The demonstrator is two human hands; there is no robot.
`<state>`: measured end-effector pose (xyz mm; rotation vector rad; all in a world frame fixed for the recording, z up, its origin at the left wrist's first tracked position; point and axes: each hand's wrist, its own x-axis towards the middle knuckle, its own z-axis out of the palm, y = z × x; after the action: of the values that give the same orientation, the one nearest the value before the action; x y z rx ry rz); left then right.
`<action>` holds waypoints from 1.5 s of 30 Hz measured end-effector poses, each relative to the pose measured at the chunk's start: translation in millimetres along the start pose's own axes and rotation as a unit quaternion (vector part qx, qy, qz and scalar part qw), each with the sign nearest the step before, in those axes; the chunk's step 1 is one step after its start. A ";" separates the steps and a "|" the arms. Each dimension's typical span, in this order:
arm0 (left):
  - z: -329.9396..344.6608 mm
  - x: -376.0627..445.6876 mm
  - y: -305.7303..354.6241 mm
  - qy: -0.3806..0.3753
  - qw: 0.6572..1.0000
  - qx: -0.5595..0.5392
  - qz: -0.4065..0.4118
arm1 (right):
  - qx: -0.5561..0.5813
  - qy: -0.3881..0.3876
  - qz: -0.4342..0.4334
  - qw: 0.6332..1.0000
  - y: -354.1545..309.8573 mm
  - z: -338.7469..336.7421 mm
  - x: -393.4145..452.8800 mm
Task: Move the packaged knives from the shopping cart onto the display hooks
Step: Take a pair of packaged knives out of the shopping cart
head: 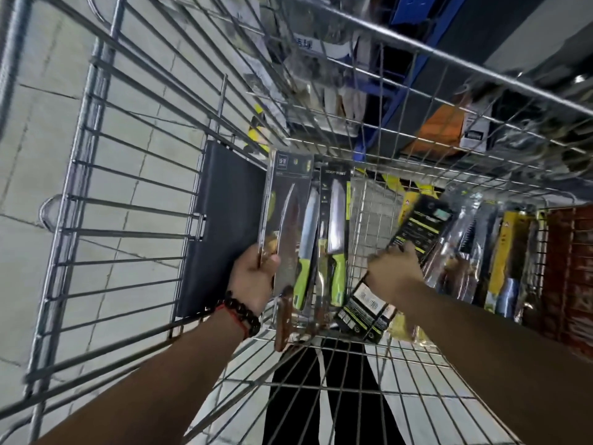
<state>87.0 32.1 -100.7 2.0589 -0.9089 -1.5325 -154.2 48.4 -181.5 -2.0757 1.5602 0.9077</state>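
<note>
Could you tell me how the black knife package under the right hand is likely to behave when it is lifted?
The black knife package is a flat card, so probably fairly stiff. Its glossy face may slip in the right hand. The knife inside likely makes it end-heavy.

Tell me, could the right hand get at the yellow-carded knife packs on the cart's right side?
Probably yes, once free: the right hand already grips a black package, but the yellow-carded packs lie uncovered just beside it in the cart.

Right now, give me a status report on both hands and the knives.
Left hand gripping upright knife packs. Right hand gripping black pack. All inside shopping cart. More packs at right. Hooks not visible.
</note>
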 end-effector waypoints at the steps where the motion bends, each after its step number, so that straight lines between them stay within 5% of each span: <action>1: 0.3 -0.8 -0.1 0.002 1.000 0.001 0.002 | 0.025 0.008 0.005 1.000 -3.0 -0.1 1.7; 5: 1.0 -3.1 0.7 0.010 1.000 0.015 0.023 | 0.070 0.081 -0.141 0.984 -45.6 -6.3 15.1; 9: 0.0 -5.1 2.4 0.007 1.000 -0.005 0.021 | -0.042 0.025 -0.216 0.975 -88.7 -0.3 28.6; 14: 0.0 -2.7 1.2 0.003 1.000 -0.028 0.012 | -0.054 0.043 -0.148 0.987 -62.3 1.2 9.2; 20: 3.8 -2.7 -1.9 0.005 0.999 -0.034 0.009 | -0.079 -0.104 -0.025 0.991 -48.9 -9.0 5.2; 28: 2.9 -2.9 -5.0 0.002 1.000 0.017 0.020 | 0.087 -0.116 0.128 0.981 -80.1 0.6 28.2; 31: 0.9 -4.9 -2.7 -0.004 1.000 0.021 0.022 | 0.276 -0.115 0.206 0.932 -115.4 11.5 39.7; 36: -0.5 -7.7 3.8 -0.028 0.999 -0.021 0.015 | 0.456 0.007 0.311 0.834 -131.3 28.9 39.6; 43: -0.6 -2.6 -4.4 -0.008 1.000 0.005 0.007 | 0.558 0.044 0.350 0.751 -108.1 22.0 34.2; 45: 2.2 1.1 -8.7 -0.014 1.000 0.009 -0.005 | 0.657 0.034 0.305 0.688 -87.1 12.0 24.4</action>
<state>87.4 37.5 -107.9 2.0610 -0.9272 -1.5674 -70.5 65.7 -213.4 -0.5385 2.0000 -0.2627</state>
